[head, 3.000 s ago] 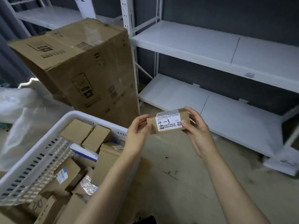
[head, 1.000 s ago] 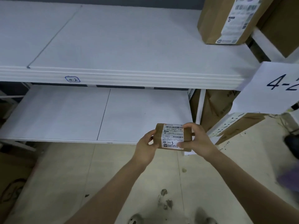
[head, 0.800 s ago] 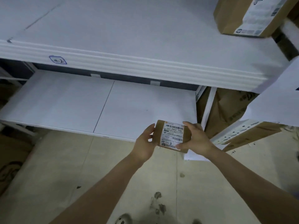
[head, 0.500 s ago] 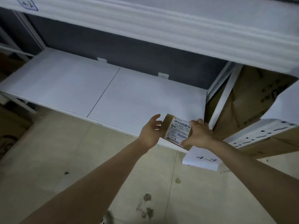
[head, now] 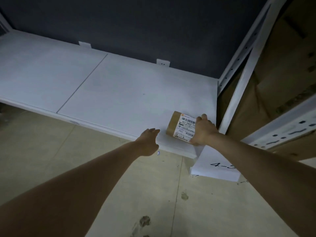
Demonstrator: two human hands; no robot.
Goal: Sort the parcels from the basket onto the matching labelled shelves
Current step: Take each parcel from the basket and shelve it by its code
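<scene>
Right hand (head: 203, 132) grips parcel (head: 181, 127) on shelf (head: 119, 93) — left hand (head: 148, 142) relaxed.

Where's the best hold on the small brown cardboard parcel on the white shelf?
Probably its bare left end, pinched across near and far edges, from the front. The small brown cardboard parcel lies flat, label up, on the white shelf near its front; the right hand covers its right end.

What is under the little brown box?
The white shelf: the box lies flat on it, near its front right corner. The right hand covers the box's right end, so that part is hidden.
</scene>
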